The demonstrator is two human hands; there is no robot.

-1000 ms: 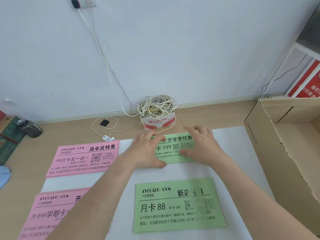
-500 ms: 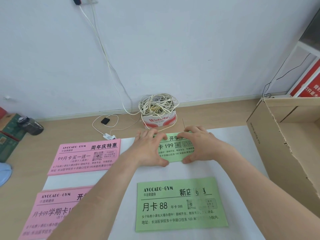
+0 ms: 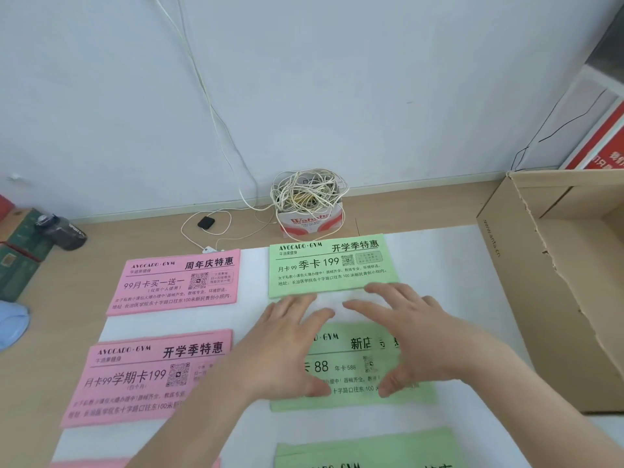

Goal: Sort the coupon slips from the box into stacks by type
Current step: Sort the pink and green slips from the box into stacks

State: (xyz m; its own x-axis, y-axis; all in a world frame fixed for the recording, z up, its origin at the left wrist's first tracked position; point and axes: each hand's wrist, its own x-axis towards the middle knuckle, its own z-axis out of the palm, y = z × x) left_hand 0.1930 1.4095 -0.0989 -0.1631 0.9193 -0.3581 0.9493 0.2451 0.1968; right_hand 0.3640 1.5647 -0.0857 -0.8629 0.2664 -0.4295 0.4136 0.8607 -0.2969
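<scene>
- The far stack of green paper coupon slips (image 3: 332,265) lies flat on the big white paper sheet (image 3: 449,265), near the wall.
- The left hand (image 3: 287,349) is flat with its fingers spread wide. It holds nothing.
- The right hand (image 3: 418,339) is flat and spread wide too. It holds nothing.
- Both hands are over the middle stack of green paper coupon slips (image 3: 347,380) and hide part of it. The thumbs point at each other.
- The fingertips reach the near edge of the far green stack. I cannot tell if they touch it.
- The nearest green stack (image 3: 364,450) lies at the bottom edge of the view.
- On the left lie the far stack of pink paper coupon slips (image 3: 175,282) and the near pink stack (image 3: 145,376).
- The open brown cardboard box (image 3: 540,298) stands on the right, just beside the white sheet.
- A small red and white box full of tangled white cords (image 3: 310,211) sits by the wall, behind the far green stack.
</scene>
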